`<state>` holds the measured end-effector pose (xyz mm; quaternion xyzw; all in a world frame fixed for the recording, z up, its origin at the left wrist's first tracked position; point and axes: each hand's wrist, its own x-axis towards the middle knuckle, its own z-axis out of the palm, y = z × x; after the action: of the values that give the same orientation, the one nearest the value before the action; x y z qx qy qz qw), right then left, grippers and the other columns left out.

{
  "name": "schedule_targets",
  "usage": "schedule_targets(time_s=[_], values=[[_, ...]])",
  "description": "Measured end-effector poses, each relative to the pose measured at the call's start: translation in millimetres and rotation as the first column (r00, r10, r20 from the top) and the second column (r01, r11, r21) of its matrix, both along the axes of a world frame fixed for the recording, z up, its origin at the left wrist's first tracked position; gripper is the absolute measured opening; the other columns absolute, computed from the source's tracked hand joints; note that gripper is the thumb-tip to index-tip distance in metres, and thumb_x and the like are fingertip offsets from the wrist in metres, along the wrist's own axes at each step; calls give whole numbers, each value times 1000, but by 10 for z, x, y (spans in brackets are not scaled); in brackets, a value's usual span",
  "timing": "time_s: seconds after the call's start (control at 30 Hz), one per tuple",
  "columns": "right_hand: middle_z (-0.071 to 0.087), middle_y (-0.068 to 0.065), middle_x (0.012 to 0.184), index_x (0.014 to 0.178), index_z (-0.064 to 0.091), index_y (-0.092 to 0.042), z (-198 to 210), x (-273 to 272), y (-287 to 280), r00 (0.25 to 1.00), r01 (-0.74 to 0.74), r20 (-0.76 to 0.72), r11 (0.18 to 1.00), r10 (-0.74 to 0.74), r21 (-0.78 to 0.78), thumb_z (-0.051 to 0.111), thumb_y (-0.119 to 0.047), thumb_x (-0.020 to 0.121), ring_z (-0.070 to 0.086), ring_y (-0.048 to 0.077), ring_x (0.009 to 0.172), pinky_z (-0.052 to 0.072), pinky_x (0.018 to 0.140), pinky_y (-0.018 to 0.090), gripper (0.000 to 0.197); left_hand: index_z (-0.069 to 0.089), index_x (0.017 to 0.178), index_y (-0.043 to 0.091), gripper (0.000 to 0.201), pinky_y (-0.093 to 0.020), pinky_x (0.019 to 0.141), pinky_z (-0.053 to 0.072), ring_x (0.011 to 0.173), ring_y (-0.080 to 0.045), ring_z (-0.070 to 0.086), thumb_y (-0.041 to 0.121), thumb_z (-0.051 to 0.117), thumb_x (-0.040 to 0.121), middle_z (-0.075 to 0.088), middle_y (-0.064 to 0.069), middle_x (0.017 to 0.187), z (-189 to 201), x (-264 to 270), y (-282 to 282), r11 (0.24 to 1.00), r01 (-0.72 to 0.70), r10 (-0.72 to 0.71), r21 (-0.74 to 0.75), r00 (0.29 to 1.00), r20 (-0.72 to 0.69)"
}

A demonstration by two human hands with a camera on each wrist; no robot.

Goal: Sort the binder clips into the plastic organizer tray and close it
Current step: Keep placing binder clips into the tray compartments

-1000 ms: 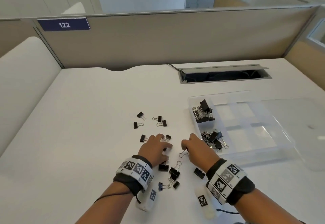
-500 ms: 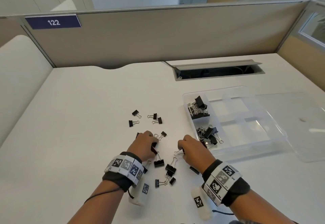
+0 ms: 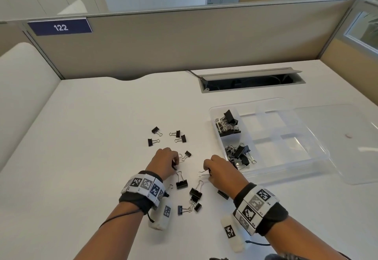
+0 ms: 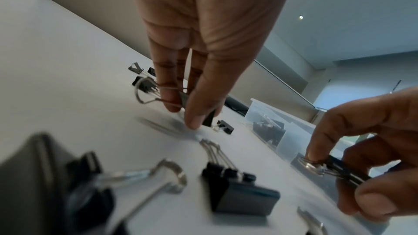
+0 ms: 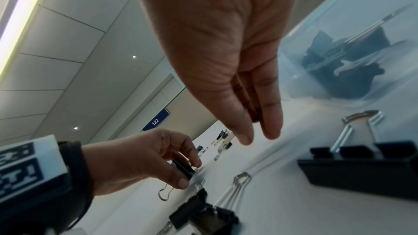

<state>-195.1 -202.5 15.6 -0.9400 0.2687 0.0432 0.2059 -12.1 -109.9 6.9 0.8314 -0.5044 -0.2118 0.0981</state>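
Mid-sort: loose binder clips (image 3: pixel 181 184) lie on the surface (image 3: pixel 92 137) nearest the person. Just beyond, each hand's grip pinches one clip — left hand (image 3: pixel 163 162), right hand (image 3: pixel 219 169). Further right, the organizer tray (image 3: pixel 306 163) sits open, two compartments part-filled — next, carry both over.

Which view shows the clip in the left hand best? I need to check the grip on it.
The left wrist view: the left hand pinches the binder clip between thumb and fingers, black body and wire handle visible. The head view hides most of it behind the hand. The right wrist view shows the clip, smaller, from the side.
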Motion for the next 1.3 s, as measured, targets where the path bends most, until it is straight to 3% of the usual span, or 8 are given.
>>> schedule_targets(time_s=[0.23, 0.33, 0.5, 0.63, 0.83, 1.1, 1.2, 1.3], values=[[61, 6, 107, 119, 57, -13, 428, -320, -326, 946, 151, 272, 983, -175, 107, 66, -16, 82, 57, 18, 94, 47, 87, 28, 39, 62, 77, 16, 23, -20, 63, 48, 84, -17, 62, -3, 70, 69, 61, 5, 82, 426, -266, -162, 949, -191, 80, -252, 916, -392], [62, 6, 98, 114, 61, -10, 580, -616, -634, 904, 257, 330, 962, -273, 93, 70, -13, 77, 60, 20, 89, 52, 87, 34, 38, 65, 79, 19, 23, -24, 73, 51, 84, -15, 65, 1, 74, 67, 68, 2, 82, 594, -561, -451, 933, -186, 7, -308, 864, -504], [63, 6, 97, 112, 62, -9, 638, -1055, -1083, 849, 419, 300, 900, -436, 121, 75, -12, 74, 60, 18, 85, 49, 83, 25, 41, 66, 76, 27, 28, -4, 64, 47, 74, 0, 62, 3, 77, 66, 68, 7, 81, 659, -1163, -1066, 933, -120, -120, -339, 786, -607], [61, 9, 105, 115, 61, -11, 546, -1257, -1286, 873, 428, 211, 898, -440, 103, 74, -16, 75, 56, 14, 86, 42, 81, 19, 42, 72, 90, 9, 26, -3, 66, 48, 69, 5, 63, -2, 75, 67, 69, -1, 81, 564, -1557, -1497, 935, -53, -189, -351, 763, -618], [55, 1, 93, 110, 63, -16, 377, -1383, -1451, 910, 372, 144, 919, -389, 130, 69, -15, 77, 56, 14, 83, 39, 70, 13, 34, 72, 95, 9, 28, -34, 92, 52, 92, -20, 66, -5, 66, 72, 73, -13, 97, 402, -1792, -1811, 951, -32, -151, -306, 819, -554], [65, 2, 117, 123, 55, -21, 330, -1407, -1485, 960, 267, 61, 960, -273, 87, 69, -19, 80, 63, 16, 101, 47, 86, 22, 45, 69, 100, 12, 33, -31, 101, 44, 116, -19, 55, -6, 58, 75, 64, -8, 122, 462, -1897, -1679, 954, -101, -52, -282, 872, -487], [60, -1, 121, 125, 53, -22, 439, -1296, -1372, 978, 207, 39, 971, -204, -123, 64, -24, 85, 60, 16, 104, 44, 81, 21, 42, 68, 99, 12, 28, -31, 96, 46, 107, -15, 57, -3, 57, 79, 64, -5, 115, 523, -1794, -1462, 935, -144, -33, -325, 875, -484], [60, 1, 110, 114, 61, -17, 534, -1093, -1208, 978, 138, 172, 985, -119, -105, 63, -14, 83, 60, 17, 95, 42, 73, 21, 31, 69, 92, 13, 18, -18, 82, 50, 86, -6, 59, 1, 60, 81, 67, 1, 94, 556, -1559, -1105, 896, -219, 11, -386, 880, -475]])
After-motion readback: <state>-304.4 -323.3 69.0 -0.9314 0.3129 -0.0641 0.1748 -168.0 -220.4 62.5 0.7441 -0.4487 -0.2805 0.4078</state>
